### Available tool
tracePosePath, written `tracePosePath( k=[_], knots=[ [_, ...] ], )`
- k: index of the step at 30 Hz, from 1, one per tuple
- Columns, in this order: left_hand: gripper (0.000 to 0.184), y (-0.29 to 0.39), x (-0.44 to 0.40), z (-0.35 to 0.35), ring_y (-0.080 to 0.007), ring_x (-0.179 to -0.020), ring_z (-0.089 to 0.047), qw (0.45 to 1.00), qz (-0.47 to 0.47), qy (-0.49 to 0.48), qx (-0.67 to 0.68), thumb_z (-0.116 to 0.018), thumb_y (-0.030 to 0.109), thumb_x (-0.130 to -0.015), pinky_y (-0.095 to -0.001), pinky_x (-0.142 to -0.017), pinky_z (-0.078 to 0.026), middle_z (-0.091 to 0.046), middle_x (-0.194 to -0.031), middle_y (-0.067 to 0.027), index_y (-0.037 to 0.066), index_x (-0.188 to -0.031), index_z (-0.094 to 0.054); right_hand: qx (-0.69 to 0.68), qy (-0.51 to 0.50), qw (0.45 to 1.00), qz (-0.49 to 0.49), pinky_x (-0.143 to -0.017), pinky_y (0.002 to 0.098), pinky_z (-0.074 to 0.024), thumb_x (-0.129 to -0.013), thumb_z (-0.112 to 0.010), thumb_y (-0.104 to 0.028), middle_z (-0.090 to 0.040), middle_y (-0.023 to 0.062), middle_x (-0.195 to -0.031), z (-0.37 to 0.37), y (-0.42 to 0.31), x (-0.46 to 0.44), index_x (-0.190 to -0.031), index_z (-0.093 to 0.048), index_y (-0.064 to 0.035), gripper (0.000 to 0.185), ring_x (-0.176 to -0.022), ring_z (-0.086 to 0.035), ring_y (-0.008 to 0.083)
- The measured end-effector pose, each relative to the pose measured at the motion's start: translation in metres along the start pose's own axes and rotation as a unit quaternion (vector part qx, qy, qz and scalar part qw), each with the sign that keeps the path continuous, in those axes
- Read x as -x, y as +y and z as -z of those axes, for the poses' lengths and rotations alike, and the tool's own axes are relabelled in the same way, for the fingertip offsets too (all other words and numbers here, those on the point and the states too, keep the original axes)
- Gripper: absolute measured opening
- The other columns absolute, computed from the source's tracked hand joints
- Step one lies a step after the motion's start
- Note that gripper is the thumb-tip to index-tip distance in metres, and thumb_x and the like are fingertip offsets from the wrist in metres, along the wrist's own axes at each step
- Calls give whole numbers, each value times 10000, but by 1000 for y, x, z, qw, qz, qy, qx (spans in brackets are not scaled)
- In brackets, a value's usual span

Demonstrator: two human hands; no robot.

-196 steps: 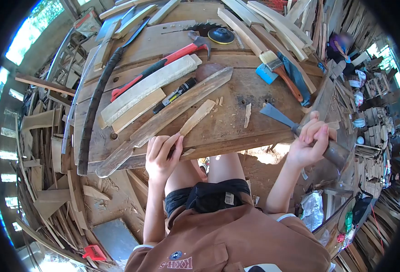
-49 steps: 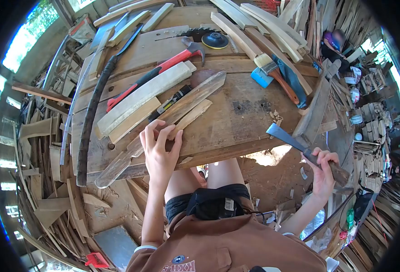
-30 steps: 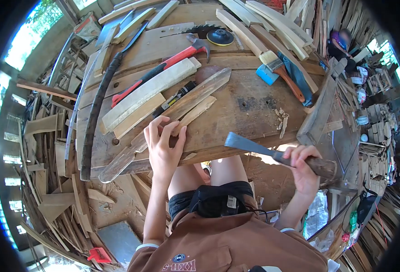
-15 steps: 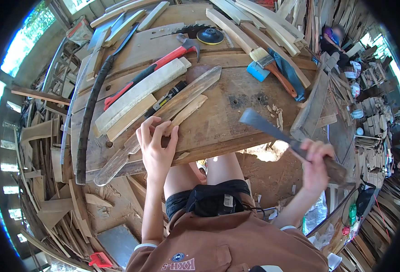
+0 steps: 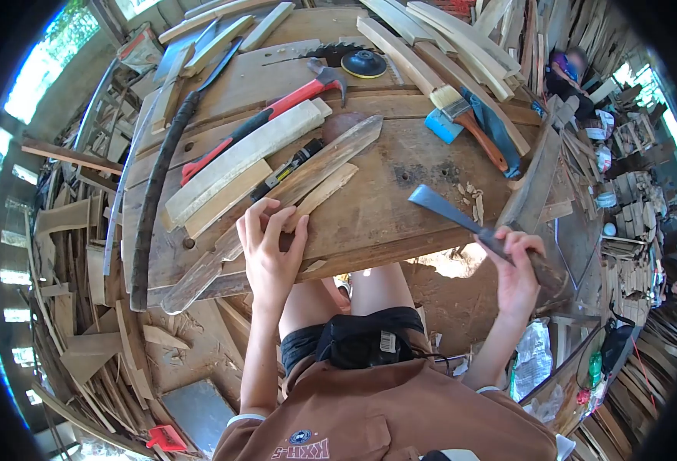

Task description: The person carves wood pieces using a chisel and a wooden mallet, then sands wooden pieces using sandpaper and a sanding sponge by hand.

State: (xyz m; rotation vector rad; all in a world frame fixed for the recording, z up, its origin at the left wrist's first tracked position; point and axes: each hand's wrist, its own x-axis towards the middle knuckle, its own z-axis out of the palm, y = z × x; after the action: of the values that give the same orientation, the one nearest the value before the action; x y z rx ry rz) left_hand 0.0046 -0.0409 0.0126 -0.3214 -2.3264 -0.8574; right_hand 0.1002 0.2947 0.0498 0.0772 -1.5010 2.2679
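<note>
My left hand point(image 5: 271, 257) is at the near edge of the workbench, its curled fingers gripping the lower end of a short, pale wood piece point(image 5: 327, 190). A longer, pointed wood board point(image 5: 338, 157) lies right beside it, partly behind my fingers. My right hand point(image 5: 517, 270) is wrapped around the wooden handle of a flat-bladed hand tool point(image 5: 446, 207), which resembles a broad chisel or short chopping knife. Its grey blade points left above the front of the bench, apart from the wood piece.
On the workbench point(image 5: 400, 215) lie a claw hammer point(image 5: 277, 111), a black-yellow cutter-like tool point(image 5: 288, 169), a paintbrush point(image 5: 469, 127), a black sanding disc point(image 5: 364, 64) and a long dark-handled blade point(image 5: 165, 169). A saw blade point(image 5: 331, 52) protrudes at the back. Another person point(image 5: 569, 73) sits far right.
My right hand has moved slightly left with the flat-bladed tool, whose blade looks turned a little. My left hand keeps its place on the wood piece. The whole view has shifted slightly.
</note>
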Motion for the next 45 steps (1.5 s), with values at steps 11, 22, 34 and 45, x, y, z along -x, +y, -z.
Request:
tracePosePath(
  k=[11,22,34,45],
  knots=[
    [229,3,0,1,-251,-872,-505,1000,13,-8,1,-800,80,-789,-390,-827,-459,-573,-1120,-69,66,-997,-703,59,10,993,102,-966,491,-495,-933,-621,4,-584,151,-951,-10,0,11,-977,-545,-8,89,-1091,-570,343],
    [230,1,2,1,-256,-882,-508,1000,13,-14,-2,-802,86,-790,-392,-833,-462,-576,-1136,-75,61,-996,-702,39,79,994,67,-944,482,-546,-942,-620,3,-602,152,-969,-5,-2,11,-1004,-557,-2,89,-1072,-609,347],
    [215,4,2,1,-244,-877,-504,1000,16,-16,-7,-798,76,-792,-388,-828,-463,-575,-1120,-57,71,-986,-705,180,97,973,102,-995,494,-506,-975,-590,-47,-622,148,-967,6,-66,0,-991,-578,-2,49,-1109,-626,357],
    [204,2,2,1,-245,-887,-503,1000,23,-11,2,-793,83,-799,-385,-834,-463,-581,-1116,-59,60,-985,-712,241,171,949,110,-920,422,-524,-923,-672,-36,-667,124,-826,-7,-62,-16,-913,-621,20,77,-864,-706,294]
  ],
)
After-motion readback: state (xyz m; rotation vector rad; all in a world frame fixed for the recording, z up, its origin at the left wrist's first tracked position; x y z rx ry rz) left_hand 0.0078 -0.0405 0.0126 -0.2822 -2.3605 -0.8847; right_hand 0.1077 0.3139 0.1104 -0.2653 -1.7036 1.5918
